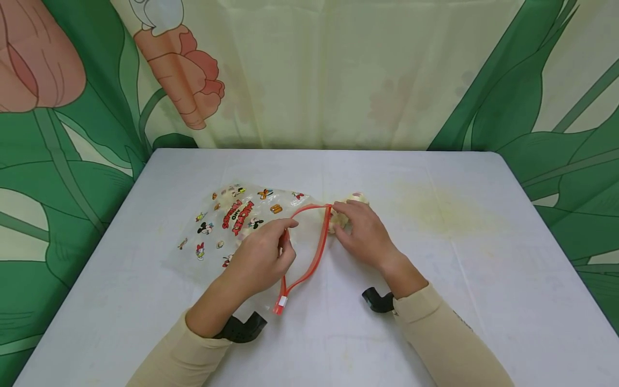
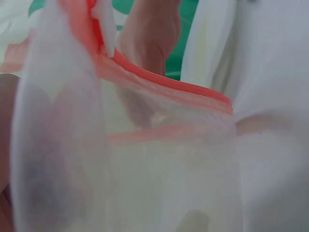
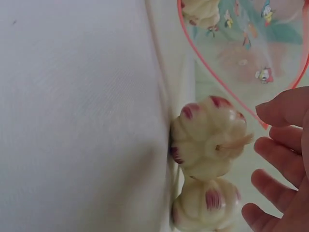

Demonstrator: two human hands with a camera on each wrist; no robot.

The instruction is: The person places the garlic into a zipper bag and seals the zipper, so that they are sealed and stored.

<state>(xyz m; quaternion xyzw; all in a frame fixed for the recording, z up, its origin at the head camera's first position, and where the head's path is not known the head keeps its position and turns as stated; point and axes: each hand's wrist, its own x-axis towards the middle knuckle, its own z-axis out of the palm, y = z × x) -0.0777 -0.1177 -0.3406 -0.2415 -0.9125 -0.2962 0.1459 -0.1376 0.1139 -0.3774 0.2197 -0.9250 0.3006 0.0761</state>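
Observation:
A clear zip bag (image 1: pixel 208 252) with cartoon prints and a red zip rim lies on the table, its mouth spread towards the right. My left hand (image 1: pixel 263 255) pinches the near side of that rim between thumb and fingers. Beside the rim's far corner is my right hand (image 1: pixel 365 234), fingers loosely bent and apart, holding nothing. Two garlic bulbs, one with a stem (image 3: pixel 210 135) and another below it (image 3: pixel 207 205), stand by its fingertips in the right wrist view. Another garlic bulb (image 3: pixel 200 12) shows within the bag's outline; whether inside or behind cannot be told.
A white cloth covers the table (image 1: pixel 483 242), with a yellowish stain on the right. Behind it hangs a printed curtain (image 1: pixel 329 75). Black wrist cameras, left (image 1: pixel 244 328) and right (image 1: pixel 377 300), sit under the sleeves. The red zip end (image 1: pixel 280 306) points towards the near edge.

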